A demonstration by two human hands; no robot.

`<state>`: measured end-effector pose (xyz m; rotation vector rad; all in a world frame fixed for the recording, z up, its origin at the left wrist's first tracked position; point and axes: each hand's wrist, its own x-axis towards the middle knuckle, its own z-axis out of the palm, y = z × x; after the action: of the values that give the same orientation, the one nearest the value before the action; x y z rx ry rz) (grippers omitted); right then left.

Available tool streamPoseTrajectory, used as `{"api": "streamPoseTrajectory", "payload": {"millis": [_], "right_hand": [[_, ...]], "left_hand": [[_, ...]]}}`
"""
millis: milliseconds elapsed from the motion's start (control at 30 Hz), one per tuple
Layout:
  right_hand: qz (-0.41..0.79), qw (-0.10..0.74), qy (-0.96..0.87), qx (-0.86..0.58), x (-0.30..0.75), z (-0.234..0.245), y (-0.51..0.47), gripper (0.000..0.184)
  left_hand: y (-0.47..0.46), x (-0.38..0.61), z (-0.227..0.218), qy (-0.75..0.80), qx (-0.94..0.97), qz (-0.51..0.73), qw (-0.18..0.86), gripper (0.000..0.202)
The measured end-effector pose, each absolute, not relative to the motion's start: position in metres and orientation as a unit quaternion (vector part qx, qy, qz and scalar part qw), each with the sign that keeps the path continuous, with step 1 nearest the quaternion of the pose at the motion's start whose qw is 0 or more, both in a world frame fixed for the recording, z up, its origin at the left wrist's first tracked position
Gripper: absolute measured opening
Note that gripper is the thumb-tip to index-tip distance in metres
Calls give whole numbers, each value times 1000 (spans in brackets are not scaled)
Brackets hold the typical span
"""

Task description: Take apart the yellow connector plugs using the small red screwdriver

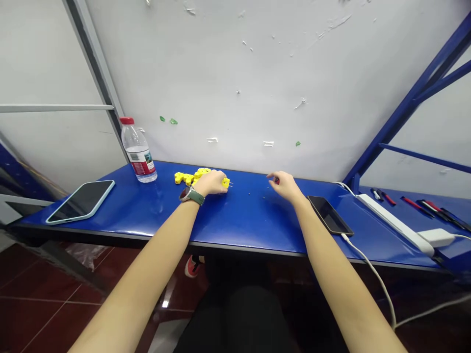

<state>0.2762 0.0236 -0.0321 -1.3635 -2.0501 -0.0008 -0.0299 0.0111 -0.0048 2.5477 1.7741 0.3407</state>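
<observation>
My left hand (211, 182), with a watch on its wrist, is closed over a yellow plastic part (225, 183) on the blue table. Two thin metal pins stick out of the part's right side. More yellow parts (184, 178) lie against the hand on its left, some hidden behind the fingers. To the right, apart from these, my right hand (285, 185) is curled just above the tabletop. A small dark red thing shows under its fingers, too hidden to name. Tiny dark bits (264, 197) lie scattered between the hands.
A water bottle with a red cap (139, 152) stands at the back left, near a phone (81, 201). By my right forearm lie a dark phone (330, 214) with a white cable and a power strip (394, 223). Several pens (437, 208) lie farther right. A white wall rises behind.
</observation>
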Motion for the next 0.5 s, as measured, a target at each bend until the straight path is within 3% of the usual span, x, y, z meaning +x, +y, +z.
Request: {"api": "streamPoseTrajectory", "payload": {"millis": [100,300,400,500], "right_hand": [[49,327,-835,-441,265,-27,15,17],[120,278,-858,-415,248,-22,3,13],[116,260,-865,-413,245,-21,0,14],[130,250,-876,-392,238,-20,-5,13]], "left_hand": [[6,-16,-7,534,823,184,61,22],[-2,0,-8,488,838,178,164,25],[2,-4,-6,504,825,206,153,32],[9,-11,-6,549,797,239,75,29]]}}
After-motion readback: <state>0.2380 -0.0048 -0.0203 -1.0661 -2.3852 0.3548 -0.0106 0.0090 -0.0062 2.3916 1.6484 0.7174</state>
